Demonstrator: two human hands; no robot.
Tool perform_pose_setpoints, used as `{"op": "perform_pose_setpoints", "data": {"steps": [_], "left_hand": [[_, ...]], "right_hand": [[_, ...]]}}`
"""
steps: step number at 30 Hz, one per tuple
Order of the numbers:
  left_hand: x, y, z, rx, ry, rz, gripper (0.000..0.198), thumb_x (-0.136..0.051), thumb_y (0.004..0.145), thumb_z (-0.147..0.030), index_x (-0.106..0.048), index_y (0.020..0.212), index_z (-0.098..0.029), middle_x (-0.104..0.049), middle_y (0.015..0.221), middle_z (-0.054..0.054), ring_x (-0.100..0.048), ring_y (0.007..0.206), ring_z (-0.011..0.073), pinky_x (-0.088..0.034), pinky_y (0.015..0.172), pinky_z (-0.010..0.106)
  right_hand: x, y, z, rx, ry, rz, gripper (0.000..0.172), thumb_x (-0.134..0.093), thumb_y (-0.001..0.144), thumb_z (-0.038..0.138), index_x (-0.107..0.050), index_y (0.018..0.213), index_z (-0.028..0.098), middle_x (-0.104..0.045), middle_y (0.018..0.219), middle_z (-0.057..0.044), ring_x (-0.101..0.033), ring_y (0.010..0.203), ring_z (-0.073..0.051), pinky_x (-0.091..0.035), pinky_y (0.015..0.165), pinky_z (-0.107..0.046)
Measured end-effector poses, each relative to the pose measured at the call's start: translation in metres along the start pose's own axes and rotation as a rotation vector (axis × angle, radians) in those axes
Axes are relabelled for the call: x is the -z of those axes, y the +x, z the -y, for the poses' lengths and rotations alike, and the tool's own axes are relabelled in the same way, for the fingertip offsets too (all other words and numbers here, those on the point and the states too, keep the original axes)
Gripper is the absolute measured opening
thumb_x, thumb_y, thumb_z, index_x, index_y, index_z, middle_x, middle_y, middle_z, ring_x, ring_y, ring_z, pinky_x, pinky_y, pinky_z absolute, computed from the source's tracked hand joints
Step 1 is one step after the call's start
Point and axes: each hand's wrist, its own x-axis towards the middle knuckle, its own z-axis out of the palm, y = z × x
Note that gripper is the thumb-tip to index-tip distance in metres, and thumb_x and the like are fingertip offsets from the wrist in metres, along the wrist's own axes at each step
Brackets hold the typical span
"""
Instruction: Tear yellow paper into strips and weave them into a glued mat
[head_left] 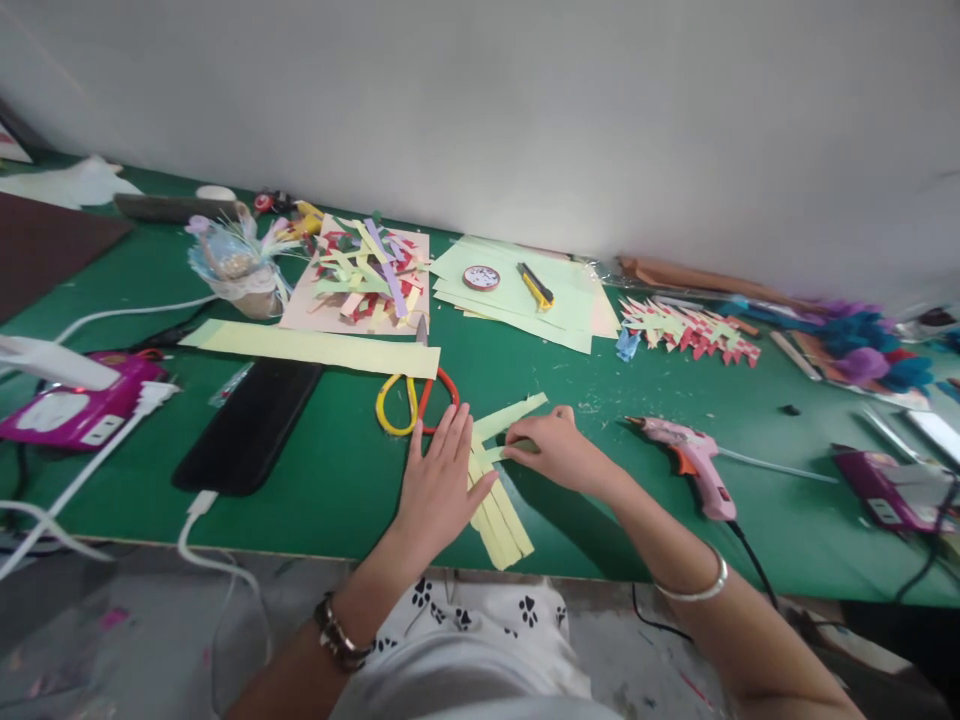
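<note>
Pale yellow-green paper strips (501,522) lie partly overlapping near the table's front edge. My left hand (439,485) rests flat on their left side, fingers stretched out and slightly apart. To its right, my right hand (553,448) pinches the end of a short pale strip between thumb and index finger. Another strip (511,415) slants up to the right just beyond the hands. Scissors (397,405) with one yellow and one red handle lie beyond my left fingertips, their blades partly under a long pale paper strip (322,347).
A black phone (247,425) lies at left, near a magenta power strip (82,405). Paper scraps (371,265), green sheets (525,295) and a yellow cutter (535,288) sit toward the wall. A pink glue gun (694,460) is at right, beside red-and-white paper pieces (690,330) farther back.
</note>
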Motion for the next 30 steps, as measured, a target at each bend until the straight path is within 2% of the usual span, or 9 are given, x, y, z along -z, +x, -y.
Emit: {"op": "perform_pose_setpoints", "data": {"steps": [5, 10, 14, 16, 18, 21, 25, 30], "left_hand": [[0.005, -0.001, 0.012, -0.124, 0.026, 0.071, 0.06, -0.026, 0.09, -0.048, -0.027, 0.139, -0.012, -0.022, 0.147, 0.006, -0.018, 0.136, 0.0229, -0.009, 0.109, 0.053], [0.007, 0.0, 0.013, -0.135, 0.022, 0.069, 0.06, -0.027, 0.09, -0.048, -0.027, 0.139, -0.015, -0.025, 0.146, 0.007, -0.018, 0.136, 0.0245, -0.005, 0.109, 0.054], [0.005, -0.001, 0.013, -0.138, 0.002, 0.057, 0.057, -0.029, 0.09, -0.046, -0.028, 0.138, -0.016, -0.026, 0.146, 0.007, -0.018, 0.136, 0.0239, -0.007, 0.109, 0.053], [0.006, -0.001, 0.014, -0.147, -0.007, 0.058, 0.055, -0.03, 0.09, -0.044, -0.031, 0.137, -0.016, -0.026, 0.146, 0.007, -0.018, 0.136, 0.0238, -0.008, 0.109, 0.054], [0.007, -0.001, 0.014, -0.156, -0.013, 0.063, 0.054, -0.032, 0.09, -0.043, -0.033, 0.136, -0.015, -0.027, 0.146, 0.008, -0.019, 0.135, 0.0237, -0.009, 0.109, 0.053], [0.007, -0.002, 0.014, -0.159, -0.014, 0.056, 0.054, -0.032, 0.09, -0.044, -0.032, 0.136, -0.016, -0.028, 0.145, 0.008, -0.02, 0.135, 0.0234, -0.007, 0.11, 0.051], [0.005, -0.002, 0.015, -0.165, -0.005, 0.048, 0.056, -0.029, 0.091, -0.045, -0.028, 0.139, -0.016, -0.026, 0.146, 0.007, -0.019, 0.136, 0.0231, -0.005, 0.11, 0.05], [0.002, -0.003, 0.016, -0.177, -0.008, 0.036, 0.058, -0.028, 0.091, -0.046, -0.023, 0.14, -0.016, -0.026, 0.146, 0.007, -0.018, 0.136, 0.0234, -0.006, 0.11, 0.049]], "right_hand": [[-0.006, -0.005, 0.007, -0.02, -0.045, -0.052, 0.02, -0.05, 0.085, 0.024, -0.055, 0.066, 0.016, -0.063, 0.068, 0.001, -0.049, 0.059, -0.01, -0.02, 0.071, -0.032], [-0.018, -0.005, 0.004, 0.087, -0.251, -0.152, 0.023, -0.044, 0.089, 0.023, -0.055, 0.07, 0.016, -0.059, 0.074, -0.002, -0.052, 0.074, -0.015, -0.02, 0.069, -0.033], [-0.021, -0.014, 0.003, 0.238, -0.485, -0.246, 0.019, -0.041, 0.089, 0.016, -0.056, 0.078, 0.019, -0.059, 0.101, -0.008, -0.049, 0.087, -0.02, -0.023, 0.073, -0.036], [-0.021, -0.019, 0.004, 0.32, -0.511, -0.253, 0.021, -0.039, 0.087, 0.012, -0.057, 0.083, 0.021, -0.055, 0.116, -0.007, -0.046, 0.095, -0.021, -0.023, 0.075, -0.037], [-0.021, -0.021, 0.004, 0.366, -0.512, -0.256, 0.025, -0.036, 0.089, 0.012, -0.058, 0.088, 0.024, -0.053, 0.122, -0.004, -0.044, 0.103, -0.022, -0.023, 0.079, -0.038], [-0.021, -0.015, 0.002, 0.341, -0.507, -0.252, 0.027, -0.032, 0.091, 0.014, -0.057, 0.086, 0.023, -0.057, 0.116, -0.004, -0.045, 0.103, -0.021, -0.021, 0.084, -0.04], [-0.022, -0.003, -0.004, 0.236, -0.373, -0.218, 0.023, -0.036, 0.091, 0.021, -0.056, 0.079, 0.019, -0.062, 0.088, -0.004, -0.051, 0.083, -0.017, -0.018, 0.086, -0.041], [-0.024, 0.003, -0.01, 0.176, -0.221, -0.188, 0.019, -0.041, 0.089, 0.024, -0.055, 0.077, 0.018, -0.058, 0.085, -0.003, -0.05, 0.081, -0.015, -0.02, 0.082, -0.035]]}}
